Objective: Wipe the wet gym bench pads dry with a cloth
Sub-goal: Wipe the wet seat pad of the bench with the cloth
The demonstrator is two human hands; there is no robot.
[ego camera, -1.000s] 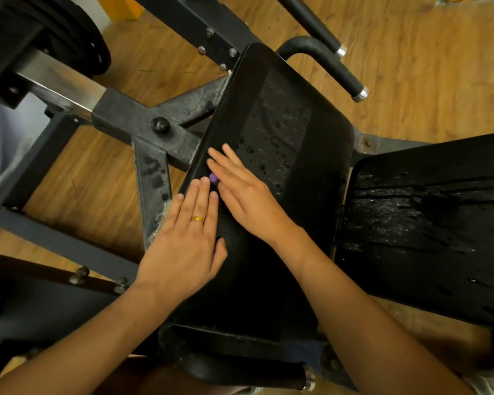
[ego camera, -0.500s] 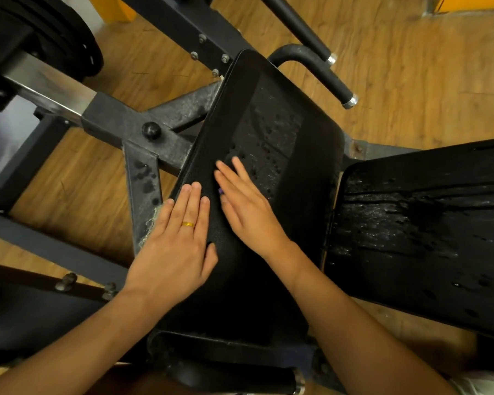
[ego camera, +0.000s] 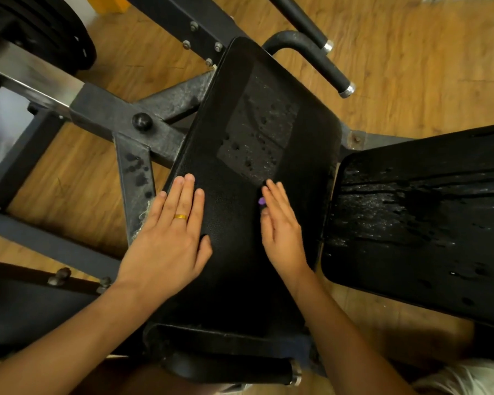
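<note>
From the head view we see the left hand (ego camera: 169, 240) lying flat on the near-left part of the pad (ego camera: 240, 266), fingers straight and together, a ring (ego camera: 180, 216) on one of them. A pale frayed scrap (ego camera: 143, 215) pokes out at its little-finger edge. The rest is hidden under the hand, so we cannot tell if it is the cloth.

The right hand (ego camera: 280, 232) is turned edge-on, with straight fingers touching the pad and gripping nothing. A small purple bit (ego camera: 261, 200) shows at its fingers, too small to name.

Drops (ego camera: 257, 138) sit on the pad beyond both hands. Just right of it, the second pad (ego camera: 411, 223) is streaked with water and cut off by the picture's edge. The weight plates (ego camera: 40, 32) at top left are also cut off.
</note>
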